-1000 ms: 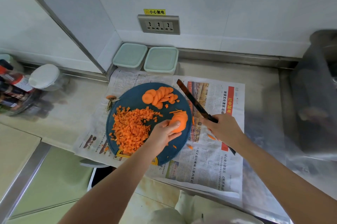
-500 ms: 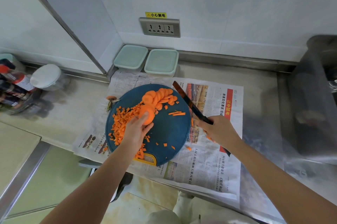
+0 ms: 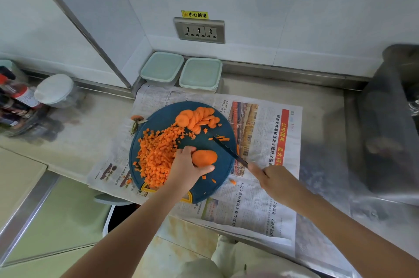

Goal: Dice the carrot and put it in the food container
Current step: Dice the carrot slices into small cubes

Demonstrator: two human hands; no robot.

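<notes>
Carrot lies in three forms on the round blue cutting board point(image 3: 158, 117) at the centre of the frame. A heap of dice point(image 3: 156, 160) covers the board's left half, a fan of uncut rounds point(image 3: 197, 119) sits at its upper edge, and a small stack of slices point(image 3: 204, 157) lies in the lower middle. The left hand point(image 3: 186, 171) grips that stack, with fingers point(image 3: 184, 149) curled over its upper-left side and the thumb along its lower edge. The right hand point(image 3: 276, 181) is wrapped round the handle of the knife point(image 3: 229, 149). The dark blade points up-left, just right of the stack, with its tip near a few loose strips point(image 3: 223, 138). Whether the edge touches the board I cannot tell.

The step in hand looks like cutting this stack into strips and then cubes. To do it well, the stack should sit flat on the board with the fingertips tucked back so the knuckles guide the blade. Cuts should be evenly spaced to match the dice already made, followed by a quarter turn and cross-cuts. Working toward the heap should help, since a stray piece point(image 3: 232, 182) already lies on the newspaper point(image 3: 260, 209) below the board's right edge.

Two food containers point(image 3: 162, 68) stand at upper centre against the wall, lids on and well apart from the dice. A lid has to come off before any carrot goes in.
</notes>
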